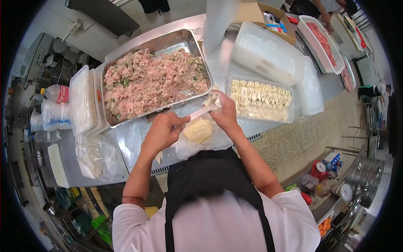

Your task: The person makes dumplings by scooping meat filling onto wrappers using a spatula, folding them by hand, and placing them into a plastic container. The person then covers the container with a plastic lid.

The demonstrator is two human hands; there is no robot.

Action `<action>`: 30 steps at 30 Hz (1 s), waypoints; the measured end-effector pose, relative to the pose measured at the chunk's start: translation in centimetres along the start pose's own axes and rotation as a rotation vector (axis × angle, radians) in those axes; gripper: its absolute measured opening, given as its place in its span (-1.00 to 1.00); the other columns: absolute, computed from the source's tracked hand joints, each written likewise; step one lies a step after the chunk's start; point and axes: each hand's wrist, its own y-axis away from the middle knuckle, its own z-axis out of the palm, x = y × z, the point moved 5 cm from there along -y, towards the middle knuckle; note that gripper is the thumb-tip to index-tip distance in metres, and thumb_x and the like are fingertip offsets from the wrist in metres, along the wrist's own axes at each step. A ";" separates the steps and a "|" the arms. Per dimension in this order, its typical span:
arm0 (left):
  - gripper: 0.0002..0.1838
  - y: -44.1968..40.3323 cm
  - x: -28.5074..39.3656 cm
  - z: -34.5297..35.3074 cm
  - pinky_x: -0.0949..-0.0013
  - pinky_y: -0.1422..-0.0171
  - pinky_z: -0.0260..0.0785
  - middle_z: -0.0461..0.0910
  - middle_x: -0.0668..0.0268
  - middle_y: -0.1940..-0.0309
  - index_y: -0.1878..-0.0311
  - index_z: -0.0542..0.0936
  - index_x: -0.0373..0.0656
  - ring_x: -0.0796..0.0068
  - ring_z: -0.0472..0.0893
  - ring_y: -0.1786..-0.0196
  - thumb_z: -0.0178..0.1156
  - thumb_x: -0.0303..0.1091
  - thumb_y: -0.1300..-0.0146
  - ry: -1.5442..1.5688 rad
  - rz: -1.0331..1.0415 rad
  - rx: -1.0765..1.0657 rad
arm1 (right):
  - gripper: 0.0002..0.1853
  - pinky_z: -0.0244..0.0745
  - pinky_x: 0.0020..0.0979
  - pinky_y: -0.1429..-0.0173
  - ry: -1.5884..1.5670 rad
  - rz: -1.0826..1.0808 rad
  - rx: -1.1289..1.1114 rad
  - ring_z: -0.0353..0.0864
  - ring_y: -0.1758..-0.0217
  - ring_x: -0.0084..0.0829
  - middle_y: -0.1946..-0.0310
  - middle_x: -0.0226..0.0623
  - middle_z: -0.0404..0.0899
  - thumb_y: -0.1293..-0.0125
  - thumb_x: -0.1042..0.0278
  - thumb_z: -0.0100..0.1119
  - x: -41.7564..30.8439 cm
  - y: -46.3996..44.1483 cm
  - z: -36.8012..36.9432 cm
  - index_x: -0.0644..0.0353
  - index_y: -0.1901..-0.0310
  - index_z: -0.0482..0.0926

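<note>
Currently | wrapper (213, 101): pale, crumpled, in right hand (225, 112) | spatula (200, 113): flat, whitish

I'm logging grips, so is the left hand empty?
No, the left hand holds one end of a flat, narrow, pale stick.

Black apron (210, 172), plain cloth, curved upper edge partly blurred. From apron's two sides, narrow black left strap (168, 227) and right strap (266, 227). Behind apron, pale pinkish-white shirt (222, 229). Flanking apron, loose short left sleeve (129, 227), right sleeve (296, 216). Beyond apron, bare left hand (163, 131), bare right hand (226, 112).
</note>
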 end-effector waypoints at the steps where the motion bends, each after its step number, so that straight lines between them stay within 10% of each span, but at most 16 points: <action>1: -0.64 0.1 -0.2 -0.5 0.34 0.25 0.36 0.64 0.20 0.41 -0.04 0.75 -0.16 0.36 0.52 0.40 0.27 -0.62 -0.17 -0.001 -0.007 -0.004 | -0.72 0.59 -0.40 0.00 0.098 -0.177 0.006 0.74 0.14 -0.38 0.22 -0.26 0.74 -0.32 0.35 0.32 -0.3 -0.2 0.0 0.20 -0.04 0.64; 3: -0.63 0.8 -0.4 -1.9 0.34 0.26 0.35 0.60 0.19 0.46 -0.05 0.75 -0.16 0.36 0.51 0.40 0.28 -0.63 -0.16 -0.007 -0.019 -0.014 | -0.82 0.58 -0.45 0.08 0.188 -0.347 0.014 0.69 0.23 -0.52 0.31 -0.30 0.72 -0.34 0.39 0.30 -0.5 0.1 -0.5 0.24 0.07 0.68; 5: -0.63 1.1 -0.2 -4.8 0.32 0.32 0.31 0.56 0.16 0.51 -0.04 0.74 -0.17 0.38 0.51 0.45 0.28 -0.60 -0.14 0.129 0.040 0.260 | -0.82 0.51 -0.38 0.23 0.099 0.091 -0.005 0.60 0.44 -0.41 0.45 -0.26 0.69 -0.39 0.36 0.22 1.1 -0.7 -3.1 0.31 0.25 0.69; 10: -0.60 2.0 -1.6 -5.6 0.41 0.37 0.22 0.51 0.26 0.52 -0.08 0.73 -0.15 0.51 0.42 0.48 0.29 -0.60 -0.14 0.189 -0.085 0.320 | -0.63 0.36 -0.44 0.38 -0.002 0.165 0.282 0.43 0.54 -0.57 0.59 -0.42 0.56 -0.50 0.17 0.11 2.1 -1.1 -11.8 0.30 0.37 0.63; 15: -0.59 2.1 -3.4 -4.2 0.40 0.40 0.16 0.44 0.31 0.54 -0.10 0.73 -0.13 0.54 0.35 0.49 0.31 -0.59 -0.14 0.187 -0.106 0.296 | -0.54 0.49 -0.18 0.10 0.600 0.258 -0.011 0.65 0.20 -0.09 0.30 -0.02 0.67 -0.56 0.04 -0.04 3.4 -0.3 -14.0 0.33 0.24 0.63; 22: -0.58 2.5 -4.5 -3.7 0.51 0.34 0.13 0.43 0.46 0.46 -0.14 0.71 -0.19 0.67 0.32 0.40 0.27 -0.64 -0.19 0.168 -0.157 0.253 | -0.67 0.50 -0.12 -0.02 0.532 -0.107 0.120 0.62 0.04 0.02 0.16 0.10 0.61 -0.06 0.39 0.44 2.4 1.2 -10.6 0.33 0.16 0.60; 30: -0.60 2.9 -5.2 -3.7 0.54 0.29 0.17 0.47 0.44 0.40 -0.15 0.70 -0.23 0.68 0.35 0.36 0.27 -0.62 -0.22 0.212 -0.179 0.255 | -0.64 0.56 -0.16 0.16 0.602 0.188 0.123 0.67 0.31 0.03 0.43 0.00 0.64 0.08 0.38 0.55 5.1 1.8 -10.4 0.33 0.28 0.59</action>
